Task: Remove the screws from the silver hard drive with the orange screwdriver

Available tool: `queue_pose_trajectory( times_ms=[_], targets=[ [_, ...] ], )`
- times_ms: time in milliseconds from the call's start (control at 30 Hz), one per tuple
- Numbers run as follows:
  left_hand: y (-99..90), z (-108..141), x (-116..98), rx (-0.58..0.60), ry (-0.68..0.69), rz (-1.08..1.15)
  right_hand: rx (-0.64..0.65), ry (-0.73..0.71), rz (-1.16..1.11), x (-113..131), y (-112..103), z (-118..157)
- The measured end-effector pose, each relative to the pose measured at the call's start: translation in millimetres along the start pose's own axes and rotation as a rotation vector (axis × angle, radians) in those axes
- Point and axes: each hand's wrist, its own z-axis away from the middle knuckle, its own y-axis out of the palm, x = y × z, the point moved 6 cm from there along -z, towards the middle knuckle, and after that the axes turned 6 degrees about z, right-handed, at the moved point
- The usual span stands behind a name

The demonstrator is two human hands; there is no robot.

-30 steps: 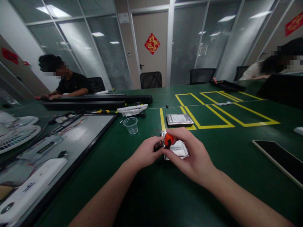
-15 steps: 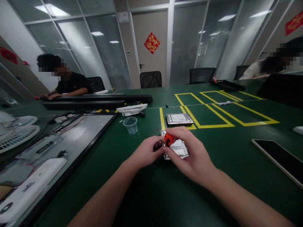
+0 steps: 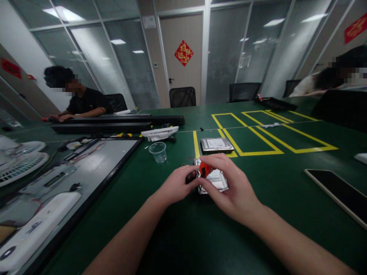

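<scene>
A hard drive [image 3: 218,179] lies on the green table, partly hidden under my hands. My right hand [image 3: 232,187] is closed on the orange and black handle of a screwdriver [image 3: 204,169], held over the drive's left part. From the left, my left hand [image 3: 179,183] reaches in with its fingers closed at the drive's left edge, close to the tool; what they pinch is too small and hidden to name. Just behind lies a second hard drive [image 3: 217,145], label side up.
A clear plastic cup [image 3: 158,152] and a white fan part [image 3: 159,132] stand beyond my left hand. A large grey panel [image 3: 94,164] bears parts at left; a phone-like tablet [image 3: 338,191] lies right. Two people sit across the table [image 3: 275,214].
</scene>
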Motion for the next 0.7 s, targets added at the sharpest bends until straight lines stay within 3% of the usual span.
queue_pose_trajectory(
  times_ms=[400, 700],
  targets=[
    [-0.5, -0.1, -0.3, -0.009, -0.015, -0.032, 0.034, 0.074, -0.026, -4.9, 2.1, 6.1],
    [-0.2, 0.4, 1.0, -0.005, 0.000, -0.024, -0.027, 0.010, 0.015, -1.7, -2.1, 0.4]
  ],
)
